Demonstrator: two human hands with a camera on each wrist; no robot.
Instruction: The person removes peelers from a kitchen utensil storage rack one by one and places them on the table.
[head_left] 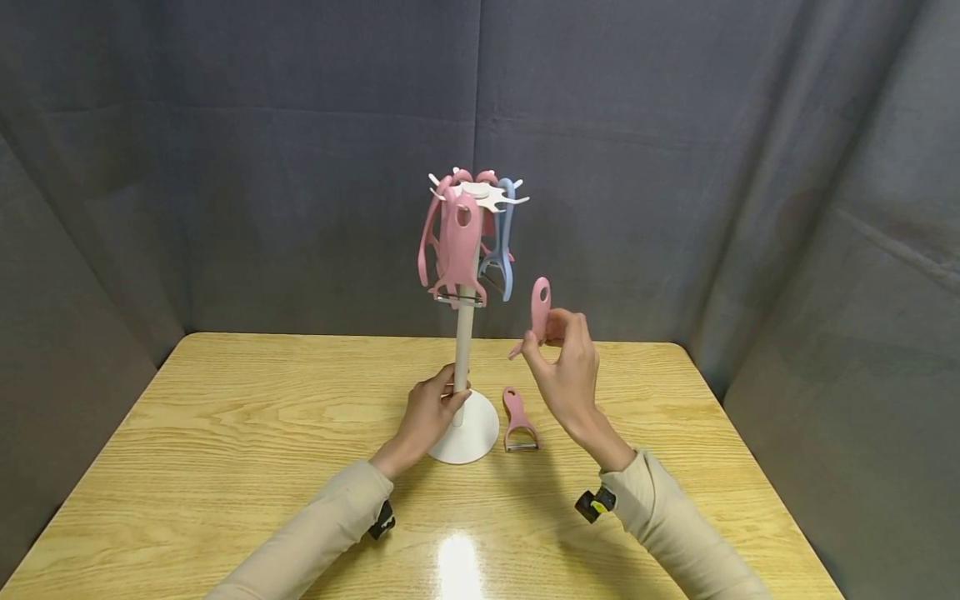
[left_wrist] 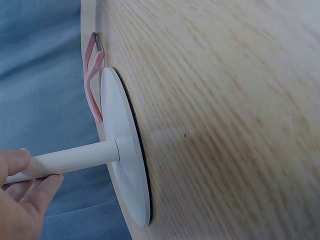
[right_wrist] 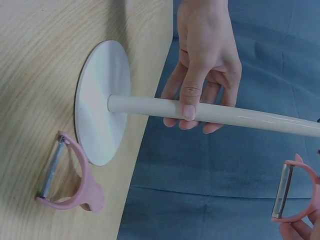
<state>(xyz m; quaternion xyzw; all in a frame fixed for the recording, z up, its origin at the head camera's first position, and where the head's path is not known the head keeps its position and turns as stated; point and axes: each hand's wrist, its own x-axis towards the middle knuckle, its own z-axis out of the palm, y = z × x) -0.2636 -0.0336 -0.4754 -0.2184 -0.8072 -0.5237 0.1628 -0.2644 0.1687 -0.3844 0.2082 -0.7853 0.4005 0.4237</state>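
Observation:
My left hand (head_left: 430, 414) grips the white pole (right_wrist: 235, 116) of a stand, low down above its round base (head_left: 475, 437). In my right hand (head_left: 573, 371) a pink peeler (head_left: 540, 302) is pinched between thumb and fingers, handle hole upward, right of the stand and apart from it. Its metal blade shows in the right wrist view. Several pink peelers (head_left: 459, 250) and one blue peeler (head_left: 506, 225) hang from the white hooked top (head_left: 480, 193). Another pink peeler (head_left: 517, 419) lies on the table, just right of the base.
The wooden table (head_left: 247, 433) carries the stand near its middle. Grey curtains (head_left: 322, 167) hang behind it and at both sides. A dark wrist camera (head_left: 596, 504) is strapped by the right sleeve.

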